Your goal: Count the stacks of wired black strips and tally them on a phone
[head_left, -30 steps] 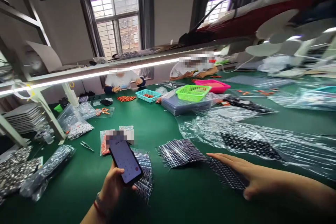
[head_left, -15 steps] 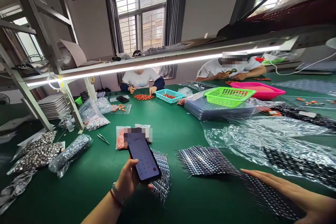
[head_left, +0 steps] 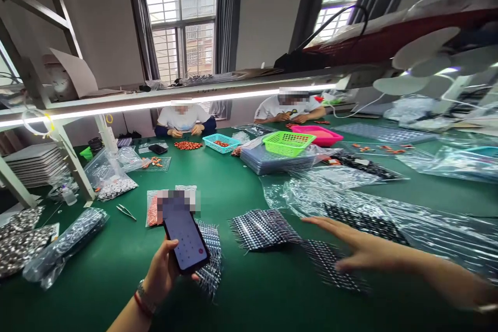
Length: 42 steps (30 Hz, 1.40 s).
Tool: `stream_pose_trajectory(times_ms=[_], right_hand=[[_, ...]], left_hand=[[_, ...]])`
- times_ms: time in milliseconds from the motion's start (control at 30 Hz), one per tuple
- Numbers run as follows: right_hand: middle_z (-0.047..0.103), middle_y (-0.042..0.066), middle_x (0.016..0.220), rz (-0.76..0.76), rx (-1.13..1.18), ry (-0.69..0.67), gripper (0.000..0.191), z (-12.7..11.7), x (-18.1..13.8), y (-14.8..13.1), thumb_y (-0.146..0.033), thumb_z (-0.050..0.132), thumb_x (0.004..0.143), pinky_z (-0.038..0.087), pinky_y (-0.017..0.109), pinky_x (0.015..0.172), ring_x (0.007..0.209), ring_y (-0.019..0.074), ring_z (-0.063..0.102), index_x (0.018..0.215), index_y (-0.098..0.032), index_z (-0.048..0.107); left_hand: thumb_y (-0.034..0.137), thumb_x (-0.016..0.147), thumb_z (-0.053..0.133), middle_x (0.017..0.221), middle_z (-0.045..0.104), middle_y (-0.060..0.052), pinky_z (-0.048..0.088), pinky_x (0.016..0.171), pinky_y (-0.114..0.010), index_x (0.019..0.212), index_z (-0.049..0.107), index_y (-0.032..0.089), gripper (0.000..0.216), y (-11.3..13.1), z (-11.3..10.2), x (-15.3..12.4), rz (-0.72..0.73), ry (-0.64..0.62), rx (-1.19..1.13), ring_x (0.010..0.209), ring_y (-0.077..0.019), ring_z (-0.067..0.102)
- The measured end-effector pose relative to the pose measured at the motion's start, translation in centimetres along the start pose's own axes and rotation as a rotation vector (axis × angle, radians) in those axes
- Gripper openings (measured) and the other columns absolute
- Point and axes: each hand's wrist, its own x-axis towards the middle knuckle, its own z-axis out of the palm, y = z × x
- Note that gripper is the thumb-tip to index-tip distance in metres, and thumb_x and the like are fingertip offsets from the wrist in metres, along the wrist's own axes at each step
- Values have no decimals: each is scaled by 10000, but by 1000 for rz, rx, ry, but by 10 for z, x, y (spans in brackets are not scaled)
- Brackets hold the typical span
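My left hand [head_left: 165, 267] is wrapped round a smartphone [head_left: 184, 238] whose lit screen shows a grid of keys. A woven strip of dark and silvery beads [head_left: 210, 254] lies on the table partly behind the phone. My right hand [head_left: 350, 244] is stretched out with its fingers apart and holds nothing. It hovers by a longer beaded strip [head_left: 260, 228], whose narrow dark part runs under and beside the thumb. Whether the thumb touches the strip I cannot tell. Behind the phone lies a bag of pinkish-orange pieces [head_left: 153, 210], its upper part blurred out.
Tweezers [head_left: 126, 212] and a wrapped bundle [head_left: 68, 246] lie at left. A green basket [head_left: 290, 144] sits on stacked clear trays [head_left: 257, 161], beside a blue basket [head_left: 221, 144]. Plastic sheeting [head_left: 295, 192] spreads at right. Two people sit across the table [head_left: 155, 301], under a lit shelf.
The view has swung right, so the table's things sit further left. My right hand has come further into view, with fingers spread over the beaded strip. My left hand still holds the phone.
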Motion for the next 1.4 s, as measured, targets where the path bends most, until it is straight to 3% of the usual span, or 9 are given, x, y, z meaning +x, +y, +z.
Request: stream_pose_trajectory(times_ms=[67,133,233,400,600,800,1000,1200,1400], right_hand=[[252,167,1506,-49,-4,5,917,-13,12,-23,-475,654,704,198,447,1131,1388,346,172,1462,-126,273],[298,139,1491,-137,-13,-23,890,-17,29,-45,-388,676,680,178,483,1130,1378,350,200,1453,-167,295],[304,127,1488,-260,-39,-109,929,-12,61,-72,-375,724,640,160,516,1124,1361,359,229,1449,-189,307],[233,139,1514,-316,-99,-203,1060,0,105,-94,-414,791,593,39,603,1100,1375,381,168,1475,-230,234],[250,142,1508,-308,-125,-255,1140,4,123,-95,-348,841,528,21,581,1104,1377,355,183,1477,-239,220],[297,160,1477,-326,-120,-253,1124,2,119,-99,-329,845,523,35,593,1096,1363,366,206,1469,-235,245],[293,120,1473,-315,-60,-223,1132,-21,111,-93,-369,830,543,194,498,1107,1343,354,247,1479,-251,203],[302,136,1461,-258,5,-246,1168,-26,113,-78,-344,849,493,199,518,1103,1327,392,264,1475,-220,227],[189,110,1521,-292,152,-237,1110,-24,117,-64,-526,760,636,268,387,1107,1368,310,236,1489,-214,122]], left_hand=[[324,861,447,1131,616,-171,542,514,-359,1390,223,182,591,0,0,1,3,13,16,1024,-373,603],[314,864,444,1123,619,-169,541,511,-362,1384,221,177,582,0,0,2,0,31,21,1019,-371,605],[298,873,432,1093,634,-169,544,525,-371,1359,252,150,538,2,0,1,-14,52,17,991,-356,619],[262,871,446,1062,653,-161,537,524,-379,1363,253,161,538,9,5,0,-2,87,24,946,-345,636],[220,853,459,962,678,-132,539,525,-409,1361,260,157,549,17,10,2,-16,149,4,883,-331,647],[261,814,535,1026,663,-155,536,541,-400,1364,254,175,624,15,9,1,-15,124,25,934,-350,631],[287,816,532,1065,648,-164,533,546,-393,1378,236,191,643,12,6,2,-9,94,22,953,-353,623],[285,820,528,1076,641,-168,533,548,-396,1380,224,195,644,13,7,0,-6,93,22,967,-365,618],[277,819,530,1099,632,-168,534,542,-379,1373,222,207,637,14,10,0,-1,84,37,976,-365,616]])
